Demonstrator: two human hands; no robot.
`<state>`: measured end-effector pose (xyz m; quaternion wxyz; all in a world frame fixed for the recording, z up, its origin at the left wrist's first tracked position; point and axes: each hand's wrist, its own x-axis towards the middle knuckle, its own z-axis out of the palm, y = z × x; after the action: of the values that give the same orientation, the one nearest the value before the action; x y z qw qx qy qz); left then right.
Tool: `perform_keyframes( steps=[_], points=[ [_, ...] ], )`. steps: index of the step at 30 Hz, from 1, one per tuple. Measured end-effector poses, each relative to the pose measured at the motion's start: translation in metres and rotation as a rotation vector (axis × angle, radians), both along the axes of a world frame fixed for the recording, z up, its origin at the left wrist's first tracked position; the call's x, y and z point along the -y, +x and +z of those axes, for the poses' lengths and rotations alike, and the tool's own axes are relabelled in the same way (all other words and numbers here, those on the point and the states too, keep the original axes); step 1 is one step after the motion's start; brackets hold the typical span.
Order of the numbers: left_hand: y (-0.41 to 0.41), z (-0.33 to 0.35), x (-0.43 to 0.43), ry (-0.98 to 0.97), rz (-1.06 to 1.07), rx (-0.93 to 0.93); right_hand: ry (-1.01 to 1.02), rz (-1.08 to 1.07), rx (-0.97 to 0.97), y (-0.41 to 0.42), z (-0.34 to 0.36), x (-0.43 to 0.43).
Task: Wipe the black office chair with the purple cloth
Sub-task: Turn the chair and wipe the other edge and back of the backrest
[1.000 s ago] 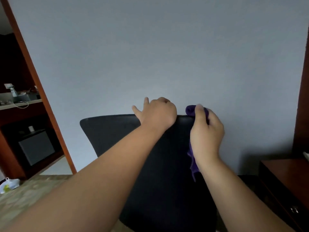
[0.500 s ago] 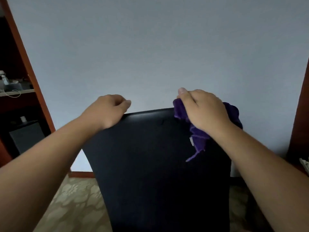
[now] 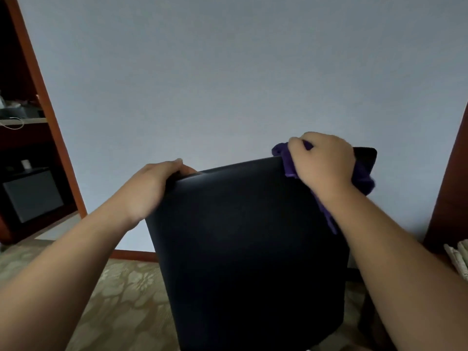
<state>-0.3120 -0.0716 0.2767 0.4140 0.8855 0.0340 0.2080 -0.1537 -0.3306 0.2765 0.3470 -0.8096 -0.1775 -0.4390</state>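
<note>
The black office chair (image 3: 248,239) fills the lower middle of the head view, its backrest turned toward me. My left hand (image 3: 154,183) grips the top left corner of the backrest, fingers curled over the edge. My right hand (image 3: 324,160) holds the purple cloth (image 3: 363,179) bunched against the top right edge of the backrest. Part of the cloth hangs down beside my right wrist. The seat and base of the chair are hidden behind the backrest.
A plain pale wall (image 3: 228,84) stands close behind the chair. Dark wooden shelving (image 3: 27,153) with a red-brown frame is at the left. Brown wooden furniture (image 3: 453,188) is at the right edge. Patterned carpet (image 3: 121,300) covers the floor.
My right hand has slid the cloth rightward along the backrest's top edge toward the right corner. My left hand has settled on the left corner. The chair top now tilts up to the right.
</note>
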Motion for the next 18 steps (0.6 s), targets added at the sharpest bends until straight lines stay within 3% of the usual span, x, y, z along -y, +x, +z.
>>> perform_keyframes(
  steps=[2, 5, 9, 11, 13, 15, 17, 18],
  points=[
    [0.015, 0.002, 0.012, -0.046, 0.036, -0.047, -0.028, 0.001, 0.059, -0.017, -0.001, -0.018],
    [0.025, 0.000, 0.028, -0.189, -0.071, -0.163, -0.074, 0.059, 0.109, -0.051, -0.009, -0.053],
    [0.014, -0.012, 0.077, -0.567, -0.130, 0.189, -0.057, 0.166, 0.231, -0.087, -0.025, -0.073],
    [0.013, -0.026, 0.093, -0.659, -0.169, 0.216, -0.113, 0.191, 0.235, -0.080, -0.023, -0.050],
    [0.026, -0.043, 0.102, -0.610, -0.295, 0.116, -0.089, 0.278, 0.094, -0.061, -0.013, -0.023],
    [0.031, -0.054, 0.108, -0.444, -0.290, -0.073, 0.039, 0.326, -0.136, -0.038, 0.001, 0.001],
    [0.033, -0.057, 0.123, -0.265, -0.262, -0.083, 0.134, 0.290, -0.282, -0.015, 0.012, 0.022],
    [0.035, -0.060, 0.132, -0.235, -0.350, -0.049, 0.149, 0.273, -0.315, -0.005, 0.016, 0.030]
  ],
)
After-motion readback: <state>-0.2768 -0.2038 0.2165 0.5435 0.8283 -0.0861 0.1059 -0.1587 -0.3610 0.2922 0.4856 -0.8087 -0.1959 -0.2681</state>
